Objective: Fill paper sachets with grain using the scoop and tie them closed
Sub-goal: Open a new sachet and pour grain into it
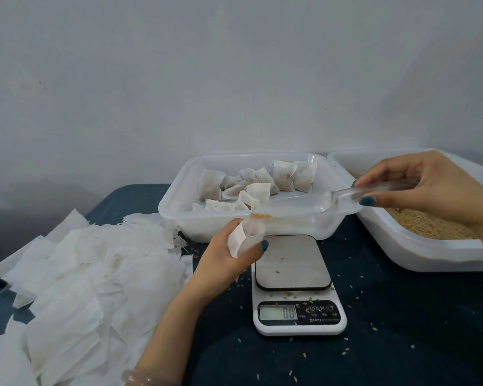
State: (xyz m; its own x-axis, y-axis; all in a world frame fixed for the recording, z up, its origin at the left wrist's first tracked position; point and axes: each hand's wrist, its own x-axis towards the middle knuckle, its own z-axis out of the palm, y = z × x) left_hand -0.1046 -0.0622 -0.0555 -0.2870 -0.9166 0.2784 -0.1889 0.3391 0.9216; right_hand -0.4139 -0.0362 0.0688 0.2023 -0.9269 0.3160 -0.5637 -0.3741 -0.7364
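Observation:
My left hand [229,257] holds an open white paper sachet [247,236] upright above the far edge of the scale, thumb curled round its front. My right hand [418,182] pinches the handle of a clear plastic scoop [313,203]. The scoop points left, and a little brown grain [260,216] lies at its tip right over the sachet's mouth. A white tub [418,254] of brown grain [427,227] stands at the right, under my right wrist.
A white tray [173,210] with several filled, tied sachets [265,181] stands behind the scale. A white digital scale [297,285] reading 0.0 sits in the middle. A heap of empty paper sachets [89,277] covers the left. Loose grains dot the dark blue table [402,330].

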